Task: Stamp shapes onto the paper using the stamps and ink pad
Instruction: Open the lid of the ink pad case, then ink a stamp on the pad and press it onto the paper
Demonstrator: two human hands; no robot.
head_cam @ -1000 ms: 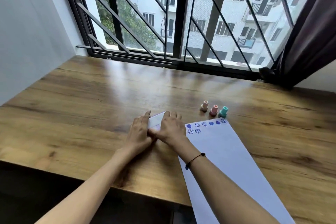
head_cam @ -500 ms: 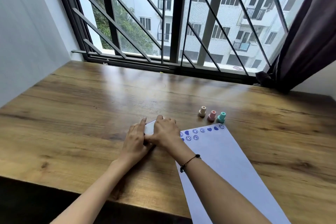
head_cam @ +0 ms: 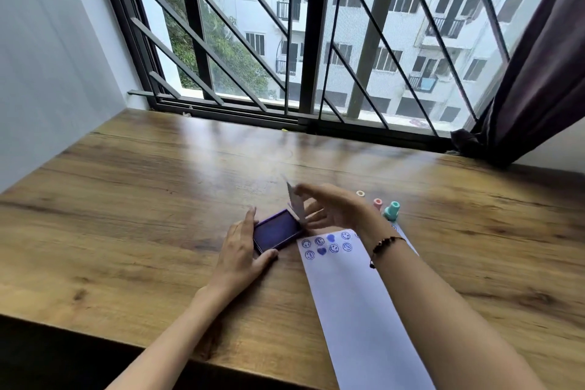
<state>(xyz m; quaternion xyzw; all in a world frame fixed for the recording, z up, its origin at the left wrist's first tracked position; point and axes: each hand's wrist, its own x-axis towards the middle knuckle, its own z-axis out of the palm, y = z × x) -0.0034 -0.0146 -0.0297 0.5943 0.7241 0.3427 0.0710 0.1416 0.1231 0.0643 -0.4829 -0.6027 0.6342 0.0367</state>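
A small ink pad [head_cam: 276,233] with a purple inked face lies open on the wooden table [head_cam: 142,199]. My left hand [head_cam: 242,250] grips its base from the left and near side. My right hand [head_cam: 335,209] holds the white lid [head_cam: 296,204] swung upright at the pad's right edge. A long white paper strip [head_cam: 357,301] lies just right of the pad, with blue smiley and heart prints at its far end. Three small stamps stand beyond the paper: cream [head_cam: 360,194], pink [head_cam: 377,203] and teal [head_cam: 392,209].
A barred window [head_cam: 300,41] runs along the table's far edge. A dark curtain [head_cam: 538,73] hangs at the far right and a white wall [head_cam: 47,57] bounds the left. The table's near edge [head_cam: 126,345] drops off below my forearms.
Both hands were pressed on the closed white ink pad. My right hand has lifted the lid up, showing the purple pad. The view has also shifted closer.
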